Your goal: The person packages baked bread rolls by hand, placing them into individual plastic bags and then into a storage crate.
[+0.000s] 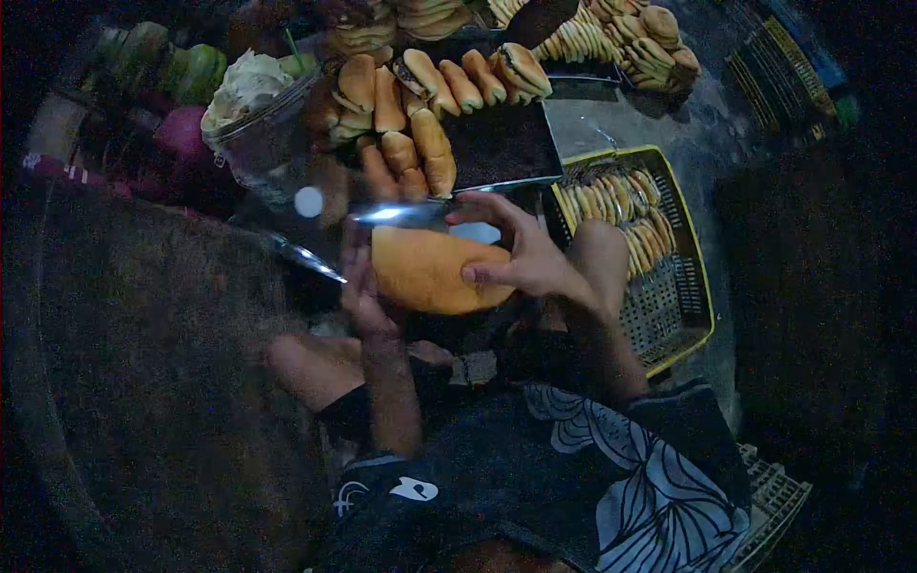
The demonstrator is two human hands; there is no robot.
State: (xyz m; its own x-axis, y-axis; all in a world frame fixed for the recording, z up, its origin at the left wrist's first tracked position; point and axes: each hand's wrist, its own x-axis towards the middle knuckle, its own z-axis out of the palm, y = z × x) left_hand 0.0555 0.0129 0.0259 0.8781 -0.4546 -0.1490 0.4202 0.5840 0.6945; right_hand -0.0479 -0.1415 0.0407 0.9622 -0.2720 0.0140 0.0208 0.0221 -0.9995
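Observation:
A large golden-brown bread bun is held level in front of my lap. Closed around its right end is my right hand, the thumb lying across the top face. My left hand, blurred by motion, grips the left end. A bright glossy strip, like clear plastic, runs along the bun's far side between my hands. Another narrow shiny strip sticks out to the left of my left hand. The far fingers of both hands are partly hidden.
Filled buns crowd a dark tray ahead. To the right, a yellow crate holds rows of wrapped buns. A tub heaped with pale cream stands at the left, and more buns are stacked at the back.

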